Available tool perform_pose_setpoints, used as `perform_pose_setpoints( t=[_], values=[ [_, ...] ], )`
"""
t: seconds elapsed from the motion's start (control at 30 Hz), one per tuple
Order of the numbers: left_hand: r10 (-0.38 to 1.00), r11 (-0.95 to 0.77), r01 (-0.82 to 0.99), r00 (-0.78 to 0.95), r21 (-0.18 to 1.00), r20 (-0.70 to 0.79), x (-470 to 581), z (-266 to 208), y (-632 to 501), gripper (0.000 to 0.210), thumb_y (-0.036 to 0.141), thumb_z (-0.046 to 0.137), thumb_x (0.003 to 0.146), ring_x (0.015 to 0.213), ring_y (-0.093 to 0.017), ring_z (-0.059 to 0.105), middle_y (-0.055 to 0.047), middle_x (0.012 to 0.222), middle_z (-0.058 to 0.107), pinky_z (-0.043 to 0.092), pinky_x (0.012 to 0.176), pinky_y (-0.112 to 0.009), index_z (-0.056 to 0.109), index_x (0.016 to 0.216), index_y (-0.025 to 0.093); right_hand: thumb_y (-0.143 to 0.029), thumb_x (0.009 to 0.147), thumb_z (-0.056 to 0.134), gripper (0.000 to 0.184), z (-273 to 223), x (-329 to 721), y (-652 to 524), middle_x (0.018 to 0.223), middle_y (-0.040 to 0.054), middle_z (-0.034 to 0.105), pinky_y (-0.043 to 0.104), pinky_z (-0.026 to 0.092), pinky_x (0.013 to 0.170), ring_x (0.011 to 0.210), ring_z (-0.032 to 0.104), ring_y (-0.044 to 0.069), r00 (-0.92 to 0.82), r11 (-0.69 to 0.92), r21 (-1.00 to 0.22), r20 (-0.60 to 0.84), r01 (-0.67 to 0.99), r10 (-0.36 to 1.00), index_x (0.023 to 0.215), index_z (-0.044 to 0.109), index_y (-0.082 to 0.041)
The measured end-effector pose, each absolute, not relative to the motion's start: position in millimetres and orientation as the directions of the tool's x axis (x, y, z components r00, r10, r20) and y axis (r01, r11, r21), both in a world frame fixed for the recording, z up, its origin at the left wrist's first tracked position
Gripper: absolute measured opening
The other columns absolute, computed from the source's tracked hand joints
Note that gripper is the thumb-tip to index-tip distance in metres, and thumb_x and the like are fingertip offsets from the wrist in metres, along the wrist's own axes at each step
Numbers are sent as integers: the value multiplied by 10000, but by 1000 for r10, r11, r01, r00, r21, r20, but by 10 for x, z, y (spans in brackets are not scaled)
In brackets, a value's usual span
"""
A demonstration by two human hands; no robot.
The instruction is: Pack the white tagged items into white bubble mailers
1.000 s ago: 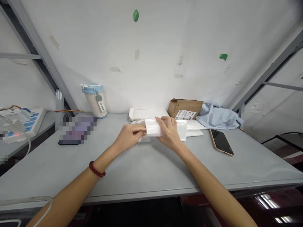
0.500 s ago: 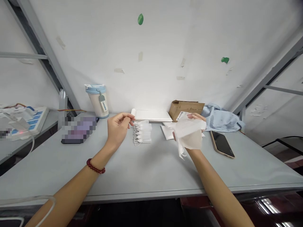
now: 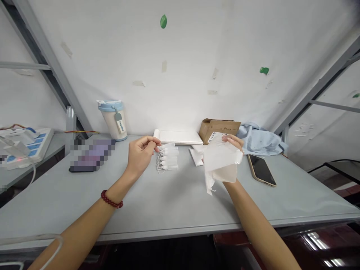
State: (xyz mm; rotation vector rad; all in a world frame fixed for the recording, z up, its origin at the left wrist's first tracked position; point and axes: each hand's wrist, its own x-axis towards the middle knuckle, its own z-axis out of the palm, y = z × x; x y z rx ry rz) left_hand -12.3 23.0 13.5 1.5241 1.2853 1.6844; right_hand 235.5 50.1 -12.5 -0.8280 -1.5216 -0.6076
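Tabletop [image 3: 180, 202], grey and broad, bears a brown box [image 3: 218, 127] at the back, before it a limp white wrapper [image 3: 221, 155] grasped by the right hand [image 3: 236, 142], then the left hand [image 3: 142, 152], curled — gripping anything, I cannot tell — beside small clear looped pieces [image 3: 169, 158] lying mid-table.

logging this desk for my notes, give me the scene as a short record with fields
left hand: beside the small clear tubes; grip unclear
right hand: holding a thin, crumpled white sheet
behind tubes: flat white item
right side: brown box, light blue cloth, phone
left side: lidded cup, upright
surface: gray table
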Motion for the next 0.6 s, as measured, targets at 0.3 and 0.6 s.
perform_pose_setpoints(
  t=[0.3,0.6],
  values=[
    [937,-319,364,-16,875,349,-132,63,259,197,188,465,698,581,-123,596,-7,663,664,439,528,-216,660,675,170,-364,799,508,522,-69,2429,519,1013,59,397,428,453,769,945,471,233,-38,666,-18,997,746,70,1249,255,-293],
    [931,-361,733,252,576,263,-234,-8,348,216,236,491,696,737,-187,618,-26,845,699,460,631,-273,682,792,205,-373,710,590,545,-60,2339,551,1050,98,425,449,355,855,998,446,280,-155,467,43,967,883,203,1205,416,-225]
  ],
)
